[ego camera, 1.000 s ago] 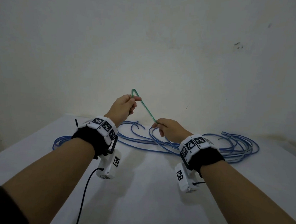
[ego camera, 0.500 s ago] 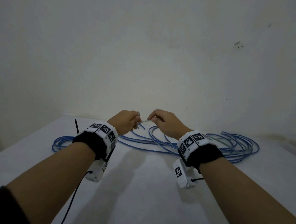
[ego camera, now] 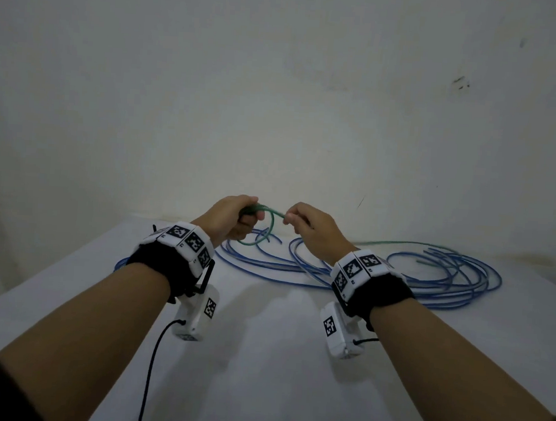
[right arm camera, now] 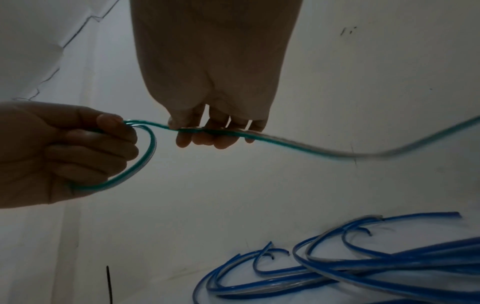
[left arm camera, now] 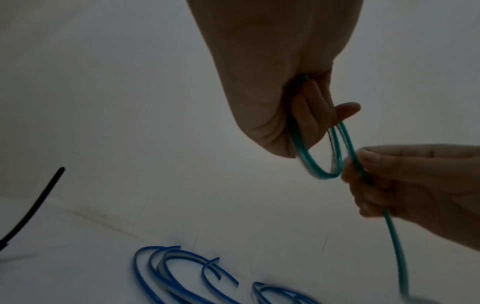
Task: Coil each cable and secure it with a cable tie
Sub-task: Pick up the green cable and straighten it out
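Observation:
A thin green cable is held in the air above the white table. My left hand grips a small loop of it in its curled fingers. My right hand pinches the free run of the same cable just right of the loop, and the cable trails off to the right. Several blue cables lie loose on the table behind both hands. A black cable tie lies on the table at the left.
A white wall stands close behind the table. The blue cables spread across the back of the table from left to right. A black wire hangs from my left wrist camera.
My left hand came down from its raised position and met the right. The straight green stretch between the hands is now a small loop in my left hand, with the right hand a little apart.

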{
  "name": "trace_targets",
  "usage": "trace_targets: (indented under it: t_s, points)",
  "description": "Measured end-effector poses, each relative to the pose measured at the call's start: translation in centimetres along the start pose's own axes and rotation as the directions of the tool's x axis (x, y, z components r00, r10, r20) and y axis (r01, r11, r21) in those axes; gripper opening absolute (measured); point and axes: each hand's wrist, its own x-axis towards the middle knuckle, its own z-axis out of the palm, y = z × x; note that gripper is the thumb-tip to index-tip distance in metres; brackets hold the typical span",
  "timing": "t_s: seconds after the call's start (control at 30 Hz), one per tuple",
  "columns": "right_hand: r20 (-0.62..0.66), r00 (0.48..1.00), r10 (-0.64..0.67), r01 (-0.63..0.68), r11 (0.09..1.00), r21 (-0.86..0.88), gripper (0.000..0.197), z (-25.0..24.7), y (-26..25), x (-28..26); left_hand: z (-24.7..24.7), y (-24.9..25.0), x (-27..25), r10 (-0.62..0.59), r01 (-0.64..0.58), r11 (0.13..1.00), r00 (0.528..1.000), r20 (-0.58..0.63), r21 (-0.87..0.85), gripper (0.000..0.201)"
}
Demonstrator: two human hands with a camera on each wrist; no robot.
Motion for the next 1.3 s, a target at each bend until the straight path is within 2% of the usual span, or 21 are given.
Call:
trace_targets:
  t_s: [0.07, 0.17, 0.27, 0.33, 0.43, 0.53, 0.63, 0.7, 0.77, 0.87, 0.97, 1.0, 1.07, 1.13, 1.17, 1.23, 1.3]
  points:
    - [0.02, 0.999, 0.029, -0.03, 0.997, 0.076, 0.025, 0.2, -0.4, -0.2, -0.2, 0.1, -0.1, 0.006, -0.008, 0.988, 1.0, -0.017, -0.152, 0.036]
    - [-0.002, 0.998, 0.063, -0.062, 0.991, 0.115, 0.018, 0.7, 0.0, -0.5, -0.4, 0.3, -0.4, 0.031, -0.06, 0.932, 0.996, -0.085, -0.358, 0.033]
    - [-0.107, 0.987, 0.122, -0.111, 0.988, 0.106, 0.009, 1.1, 1.2, -0.5, -0.8, 0.6, -0.7, 0.061, -0.115, 0.86, 0.991, -0.123, -0.496, 0.034]
    - [-0.175, 0.977, 0.125, -0.118, 0.992, 0.048, 0.012, 1.2, 1.6, -0.6, -0.9, 0.7, -0.8, 0.068, -0.124, 0.836, 0.99, -0.124, -0.534, 0.034]
    - [-0.105, 0.991, 0.08, -0.087, 0.994, -0.071, 0.019, 1.6, 1.1, -0.7, -0.5, 0.7, -0.7, 0.102, -0.151, 0.783, 0.988, -0.115, -0.603, 0.032]
    - [0.004, 0.998, 0.07, -0.069, 0.995, -0.067, 0.022, 2.0, -0.4, -0.9, 0.1, 0.6, -0.2, 0.188, -0.231, 0.739, 0.973, -0.136, -0.633, 0.028]
    - [0.117, 0.992, 0.05, -0.05, 0.999, -0.002, 0.025, 2.5, -1.5, -0.9, 0.7, 0.3, 0.3, 0.282, -0.362, 0.815, 0.93, -0.235, -0.452, 0.025]
    - [0.168, 0.986, -0.001, 0.005, 1.0, -0.023, 0.027, 2.7, -1.9, -1.0, 1.0, -0.2, 0.5, 0.346, -0.406, 0.887, 0.899, -0.267, -0.219, 0.021]
    - [0.163, 0.986, -0.044, 0.049, 0.999, -0.025, 0.031, 2.6, -2.1, -1.0, 1.1, -1.0, 0.6, 0.391, -0.405, 0.914, 0.877, -0.281, 0.008, 0.013]
    - [0.095, 0.994, -0.058, 0.052, 0.997, 0.061, 0.027, 2.3, -2.2, -1.1, 0.8, -2.0, 0.6, 0.456, -0.37, 0.866, 0.86, -0.229, 0.335, 0.007]
    - [0.051, 0.998, -0.044, 0.034, 0.983, 0.179, 0.016, 1.9, -2.2, -1.3, 0.7, -2.5, 0.4, 0.423, -0.248, 0.714, 0.898, -0.12, 0.655, 0.008]
    - [0.044, 0.998, -0.054, 0.047, 0.987, 0.153, 0.013, 1.8, -2.2, -1.3, 0.7, -2.6, 0.2, 0.396, -0.225, 0.675, 0.914, -0.088, 0.702, 0.009]
    - [0.025, 0.993, -0.115, 0.116, 0.992, -0.039, 0.01, 1.4, -2.1, -1.3, 0.9, -2.7, 0.1, 0.344, -0.203, 0.648, 0.938, -0.044, 0.735, 0.012]
    - [0.019, 0.984, -0.177, 0.176, 0.951, -0.255, 0.011, 1.0, -2.1, -1.4, 0.8, -2.6, 0.2, 0.311, -0.165, 0.609, 0.95, -0.041, 0.776, 0.013]
    - [0.019, 0.981, -0.193, 0.19, 0.934, -0.302, 0.011, 0.8, -1.9, -1.4, 0.6, -2.5, 0.3, 0.297, -0.142, 0.583, 0.954, -0.047, 0.8, 0.014]
    - [0.013, 0.98, -0.198, 0.193, 0.936, -0.293, 0.012, 0.3, -1.2, -1.4, 0.0, -2.3, 0.3, 0.261, -0.09, 0.565, 0.962, -0.075, 0.82, 0.018]
    - [-0.014, 0.981, -0.194, 0.184, 0.952, -0.246, 0.012, -0.1, -0.4, -1.5, -0.6, -2.4, 0.2, 0.204, -0.052, 0.621, 0.974, -0.097, 0.782, 0.026]
